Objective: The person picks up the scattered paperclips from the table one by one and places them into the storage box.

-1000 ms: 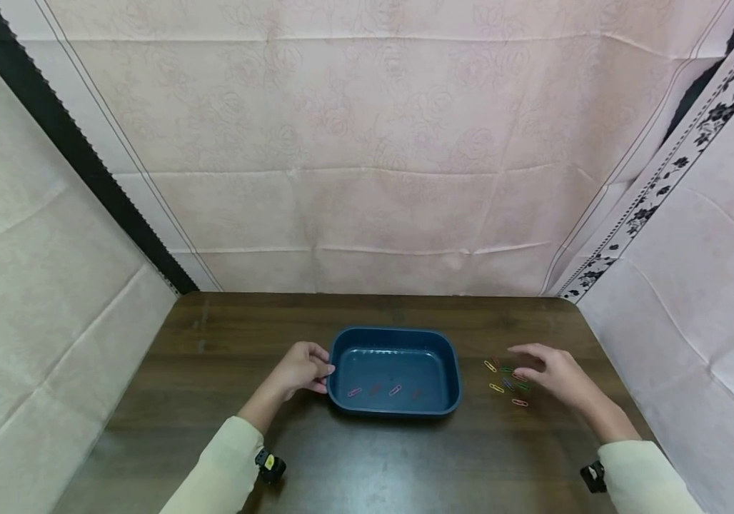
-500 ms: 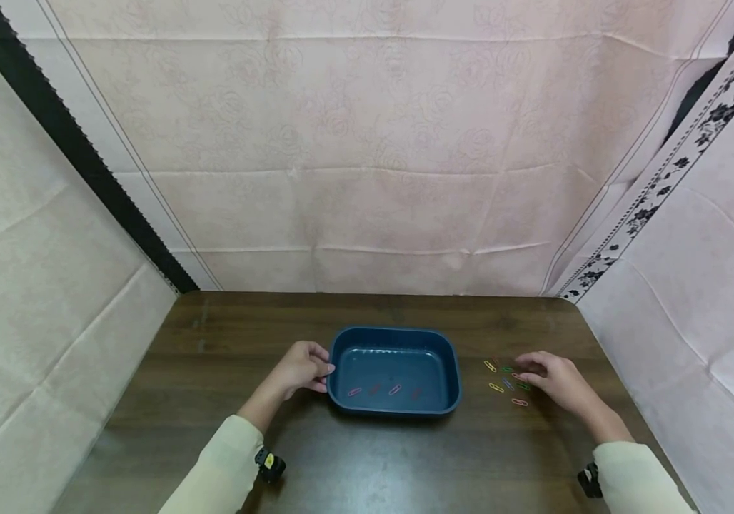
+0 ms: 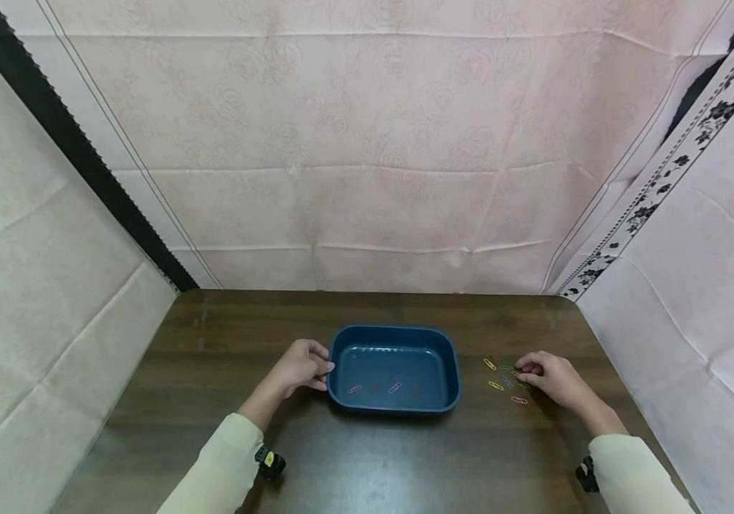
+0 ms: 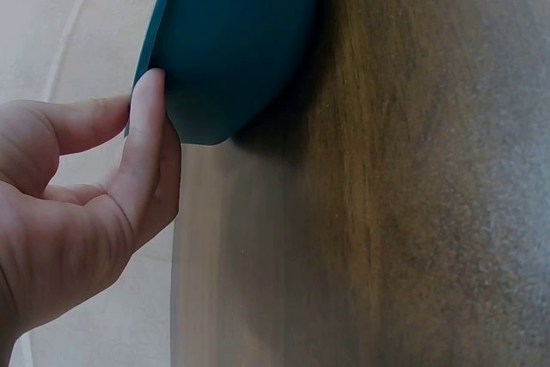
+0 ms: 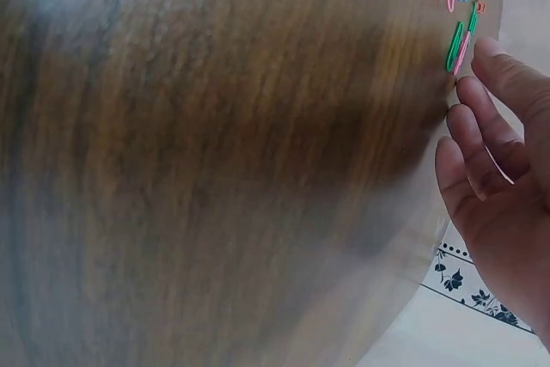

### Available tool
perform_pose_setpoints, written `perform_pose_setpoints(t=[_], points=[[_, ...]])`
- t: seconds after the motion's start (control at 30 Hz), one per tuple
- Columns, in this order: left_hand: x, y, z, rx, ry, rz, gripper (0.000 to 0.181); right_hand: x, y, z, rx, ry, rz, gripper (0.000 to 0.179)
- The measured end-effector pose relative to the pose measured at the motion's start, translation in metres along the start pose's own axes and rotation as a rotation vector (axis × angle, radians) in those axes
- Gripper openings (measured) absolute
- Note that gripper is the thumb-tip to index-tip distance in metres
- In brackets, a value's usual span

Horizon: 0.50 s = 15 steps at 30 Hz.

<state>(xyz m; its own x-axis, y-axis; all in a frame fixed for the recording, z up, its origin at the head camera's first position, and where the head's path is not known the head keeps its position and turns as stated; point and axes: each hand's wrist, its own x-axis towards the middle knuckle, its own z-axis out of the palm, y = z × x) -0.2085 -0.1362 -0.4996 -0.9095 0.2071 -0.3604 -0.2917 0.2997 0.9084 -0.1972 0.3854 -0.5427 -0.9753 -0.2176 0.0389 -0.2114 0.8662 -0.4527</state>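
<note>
A person's right hand [image 3: 550, 378], thumb and fingertips narrowly apart, is at a pink paper clip [image 5: 462, 53] just to its left on the counter [image 3: 380, 457], the clip's length pointing toward the fingers; any grip cannot be confirmed. Green paper clips [image 5: 454, 46] crowd alongside, yellow paper clips [image 3: 496, 385] lie toward a blue tray [image 3: 395, 360], and the left hand [image 3: 303, 366] pinches its left rim

Blue tray [image 4: 236, 32] cut off by the left wrist view's top edge
</note>
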Motion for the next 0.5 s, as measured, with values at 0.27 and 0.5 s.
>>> perform_pose_setpoints(t=[0.27,0.5], points=[[0.0007,-0.0004,0.0001,-0.009,-0.004,0.002,0.024,0.0034,0.0006,0.0027,-0.010,0.000,-0.017,0.006],[0.0008,-0.0003,-0.0002,-0.001,-0.004,0.002,0.023,0.0039,-0.0008,0.0043,-0.027,-0.003,-0.026,0.010]])
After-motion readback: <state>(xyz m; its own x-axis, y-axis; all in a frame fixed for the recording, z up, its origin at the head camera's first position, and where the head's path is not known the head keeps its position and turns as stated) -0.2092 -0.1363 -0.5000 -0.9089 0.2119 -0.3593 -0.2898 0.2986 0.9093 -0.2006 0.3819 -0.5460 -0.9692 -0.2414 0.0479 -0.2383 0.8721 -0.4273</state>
